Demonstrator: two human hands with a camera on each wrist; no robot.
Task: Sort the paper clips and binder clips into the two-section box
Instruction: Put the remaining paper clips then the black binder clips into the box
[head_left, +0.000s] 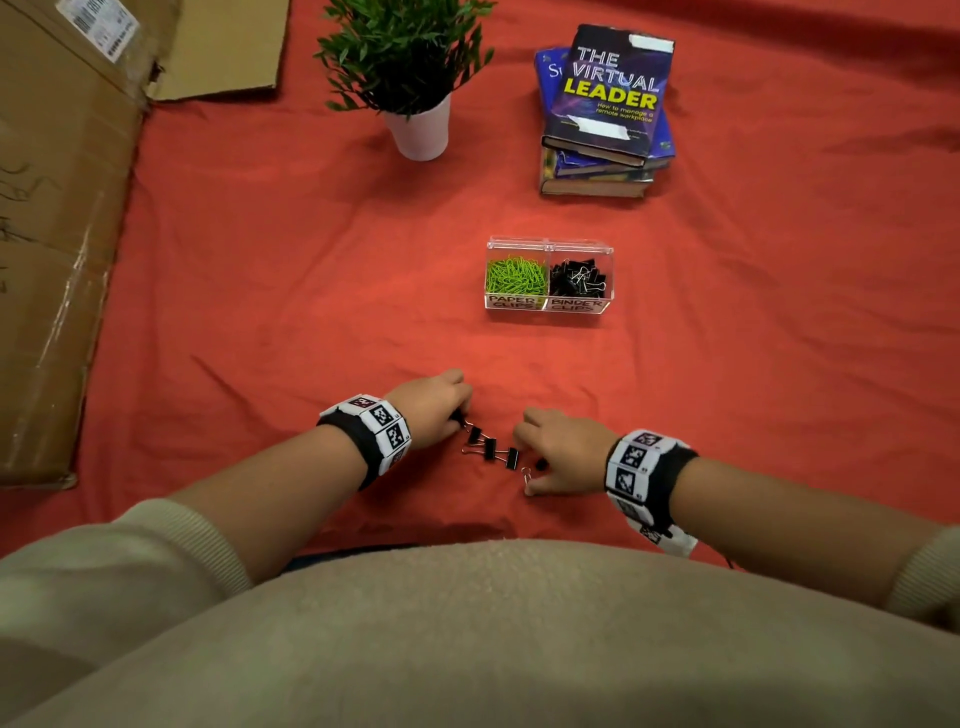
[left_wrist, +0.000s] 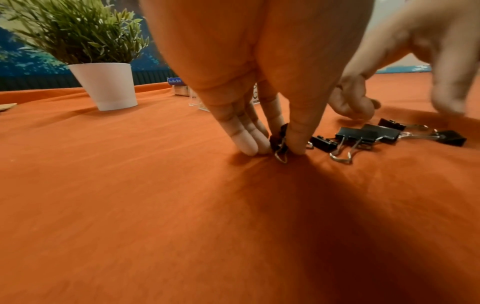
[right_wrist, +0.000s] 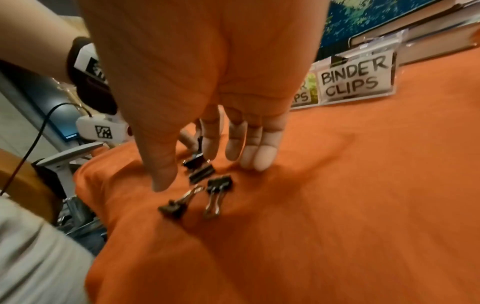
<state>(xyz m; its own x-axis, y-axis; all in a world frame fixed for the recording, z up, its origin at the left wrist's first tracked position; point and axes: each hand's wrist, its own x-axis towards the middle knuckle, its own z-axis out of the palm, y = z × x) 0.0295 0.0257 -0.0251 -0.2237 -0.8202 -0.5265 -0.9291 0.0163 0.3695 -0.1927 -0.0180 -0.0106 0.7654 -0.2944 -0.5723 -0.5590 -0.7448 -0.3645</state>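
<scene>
- The left hand (head_left: 434, 410) is pinching one binder clip (left_wrist: 279, 142) between thumb and fingers, right on the orange cloth (head_left: 311, 291).
- The right hand (head_left: 558, 449) is hovering with fingers loosely spread, gripping nothing, over the loose binder clips (head_left: 491, 449).
- Those clips are lying in a row running near-right to far-left between the hands.
- The two-section box (head_left: 548, 306) is sitting farther off, slightly right; its right section is taking binder clips.

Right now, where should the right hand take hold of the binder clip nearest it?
Probably from above: right hand pinches the black body of the nearest binder clip, thumb and forefinger on its two flat sides. It lies flat on the cloth, wire handles trailing towards the person.
</scene>
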